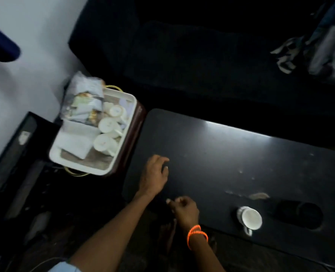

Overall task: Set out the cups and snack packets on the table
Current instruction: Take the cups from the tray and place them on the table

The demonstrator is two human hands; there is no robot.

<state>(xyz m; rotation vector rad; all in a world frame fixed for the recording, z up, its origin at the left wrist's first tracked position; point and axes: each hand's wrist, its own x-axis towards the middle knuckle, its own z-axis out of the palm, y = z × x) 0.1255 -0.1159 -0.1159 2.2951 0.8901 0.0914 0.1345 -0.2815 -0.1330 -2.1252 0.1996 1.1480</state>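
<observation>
Up and to the left of both hands, beyond the table's short end: white tray (131, 107), still loaded, long axis running away from the hands toward the upper right. Inside it, three white cups (108, 125) in a row along the near-right side, snack packets (84, 101) heaped at the far end. Nearer of the two: left hand (154, 174), over the dark table (231, 163) near its left end, fingers curled with a small dark shape under the fingertips, too murky to say whether gripped. Right hand (184, 210) lower, at the table's near edge, loosely curled on nothing visible, orange bracelet (197, 235) at the wrist. Well to the right of the right hand: one white cup (250, 217) already set out, next to a dark object (300, 214). Probably a reach up-left across the table end by the left hand for the closest cup in the row.
</observation>
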